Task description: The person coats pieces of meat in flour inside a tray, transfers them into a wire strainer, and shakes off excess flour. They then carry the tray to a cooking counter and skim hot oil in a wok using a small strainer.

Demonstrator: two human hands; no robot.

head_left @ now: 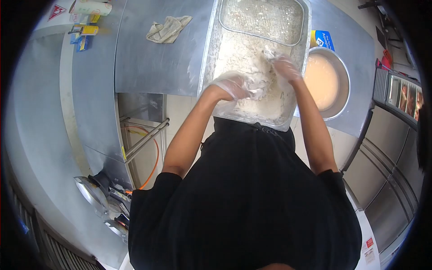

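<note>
Metal tray (209,49): long axis runs away from the body; both hands inside.
Flour (234,56) lies beneath and between the hands; wire basket (263,17) occupies the far end, nearer the right hand (285,67). Right hand sits farther forward; left hand (234,86) sits nearer the body. Fingers of both bent into flour; pinching: cannot tell.

White powder (236,59) coats left fingers (256,88) and right fingers (269,53) inside a tray (261,120).
</note>
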